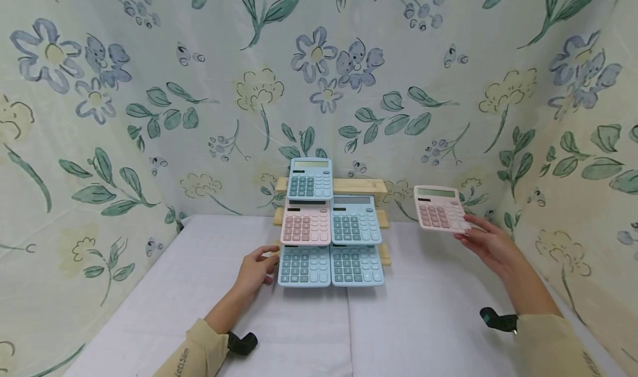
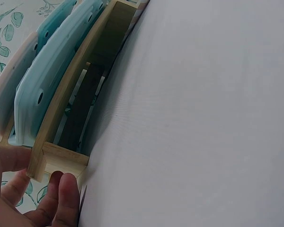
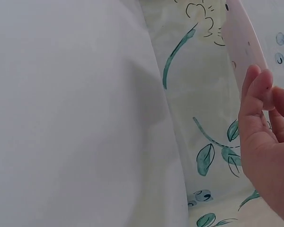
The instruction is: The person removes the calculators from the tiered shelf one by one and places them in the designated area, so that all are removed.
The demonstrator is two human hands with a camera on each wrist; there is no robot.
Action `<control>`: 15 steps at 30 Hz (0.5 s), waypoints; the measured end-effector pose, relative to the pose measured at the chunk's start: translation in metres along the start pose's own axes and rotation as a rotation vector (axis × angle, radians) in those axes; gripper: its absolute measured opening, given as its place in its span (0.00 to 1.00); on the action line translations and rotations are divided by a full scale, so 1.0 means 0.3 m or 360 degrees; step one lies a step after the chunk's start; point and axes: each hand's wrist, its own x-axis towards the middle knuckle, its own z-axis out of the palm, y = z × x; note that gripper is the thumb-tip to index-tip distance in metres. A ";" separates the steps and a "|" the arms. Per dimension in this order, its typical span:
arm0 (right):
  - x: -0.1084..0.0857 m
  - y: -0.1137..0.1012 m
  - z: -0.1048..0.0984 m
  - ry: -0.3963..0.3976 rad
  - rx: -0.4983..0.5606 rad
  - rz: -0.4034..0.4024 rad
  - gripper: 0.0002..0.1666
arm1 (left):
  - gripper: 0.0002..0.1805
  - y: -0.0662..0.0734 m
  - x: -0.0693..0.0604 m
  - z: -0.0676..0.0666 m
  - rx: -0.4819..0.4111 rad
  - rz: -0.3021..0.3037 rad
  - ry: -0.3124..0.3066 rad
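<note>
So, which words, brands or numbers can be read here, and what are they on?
"Let'sSlim", as best it reads: left sleeve.
"00": bottom-row key of the lower-right blue calculator.
Too small or blurred to read reliably: other key markings, including those on the pink calculator in the right hand, and lettering on the right sleeve.

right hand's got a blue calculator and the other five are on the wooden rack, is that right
No: the calculator in the right hand is pink, not blue, as the head view shows. The other five are on the wooden rack.
</note>
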 end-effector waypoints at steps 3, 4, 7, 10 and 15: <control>-0.004 0.012 -0.023 -0.0024 0.0044 0.0023 0.40 | 0.19 -0.001 0.000 -0.002 -0.0002 -0.0001 0.0002; -0.003 0.016 -0.030 -0.0027 0.0062 0.0026 0.40 | 0.19 -0.001 0.000 -0.003 0.0000 -0.0002 0.0003; -0.001 0.027 -0.049 -0.0055 0.0097 0.0032 0.42 | 0.19 -0.002 0.000 -0.005 0.0004 -0.0006 0.0006; 0.005 0.038 -0.063 -0.0052 0.0092 0.0025 0.44 | 0.19 -0.003 -0.001 -0.006 0.0007 -0.0006 0.0010; 0.009 0.057 -0.084 0.0021 0.0071 0.0061 0.40 | 0.19 -0.003 -0.001 -0.004 0.0004 0.0001 -0.0002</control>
